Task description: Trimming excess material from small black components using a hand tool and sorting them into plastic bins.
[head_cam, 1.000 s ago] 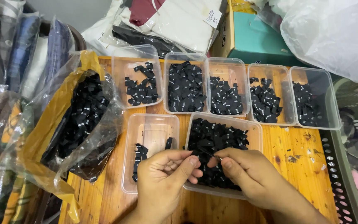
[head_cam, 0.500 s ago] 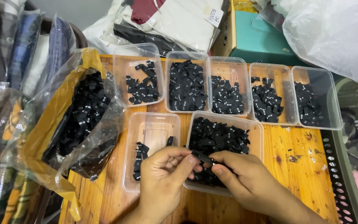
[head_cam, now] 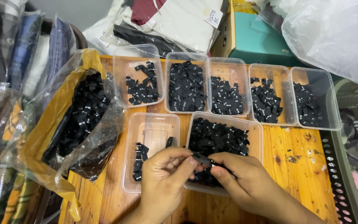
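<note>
Both hands, left hand [head_cam: 164, 182] and right hand [head_cam: 241, 184], fingers pinched together on one small black label [head_cam: 201, 159] at lower centre, above label-filled clear tub [head_cam: 224, 139]; near-empty tub [head_cam: 152, 137] just left.

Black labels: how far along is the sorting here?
Done: five back tubs each hold sorted black labels. In hand: left hand and right hand pinch one label over the full front tub. Left: that pile, a nearly bare tub, and the open bag of labels.
</note>
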